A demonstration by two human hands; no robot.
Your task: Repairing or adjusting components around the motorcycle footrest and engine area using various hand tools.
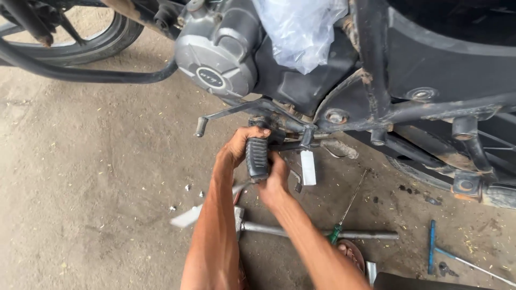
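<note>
Grip: both hands closed on the black ribbed rubber footpeg of the motorcycle; the left hand wraps it from the left and top, the right hand cups its lower right side.
Footpeg place: low on the bike, just below the engine, hanging downward from its bracket on the frame, right of the gear shift lever.
Why held so: 2 hands on opposite sides look meant to steady or twist the rubber on its mount; this is a judgement, not seen.
Arm pose: both forearms reach up from the near edge and converge at the peg, the left nearly straight, the right angled in from the right with the wrist bent.
Close by: a grey engine side cover above left; a clear plastic bag draped over the engine; a rusty black frame tube to the right.
Floor: dusty concrete with a long steel T-shaped wrench lying under the arms, a green-handled screwdriver across it, and a blue-handled tool further right.
Far left: part of the front tyre.
</note>
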